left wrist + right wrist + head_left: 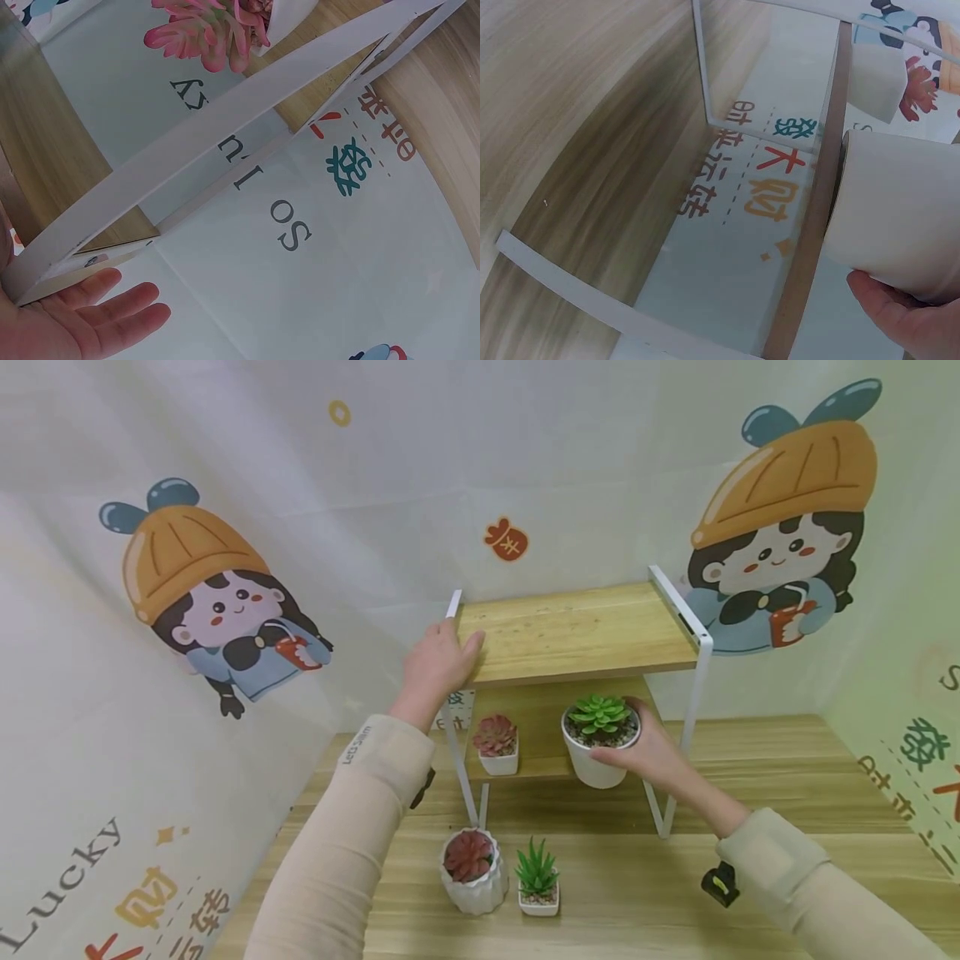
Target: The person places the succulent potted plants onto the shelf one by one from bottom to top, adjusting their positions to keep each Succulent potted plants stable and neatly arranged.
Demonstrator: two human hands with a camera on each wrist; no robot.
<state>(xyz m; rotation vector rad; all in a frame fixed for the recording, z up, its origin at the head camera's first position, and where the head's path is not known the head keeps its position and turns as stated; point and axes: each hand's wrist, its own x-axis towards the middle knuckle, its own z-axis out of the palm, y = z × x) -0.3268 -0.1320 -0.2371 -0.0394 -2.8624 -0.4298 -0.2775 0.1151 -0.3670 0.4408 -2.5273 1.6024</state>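
Taking the shelf (577,631) as our landmark, we see the round white pot (597,770), with its green rosette (600,714), at the front of the shelf's lower board (540,727), right of the middle and below the upper board. Its axis stands near upright, crossing the shelf's long left-to-right run. Our right hand (654,750) is the nearer one and grips the pot from the right, thumb in front. In our judgement, what matters most is how the pot's base meets the front edge of the lower board; we cannot tell whether it bears on that edge or hangs just before it.

Our left hand (438,662) rests at the shelf's upper left end, thumb over the board, the visible fingers extended outside the white left frame (180,155), not curled round it.

We count one shelf, with two boards and two side frames, the right frame (697,693) near our right wrist. We count four potted plants: the held one; one small red succulent (496,736) at the left of the lower board; and, on the table (765,760) before the shelf's left half, one dark red plant (468,857) in a ribbed pot (480,894) and, just to its right, one spiky green plant (537,870).
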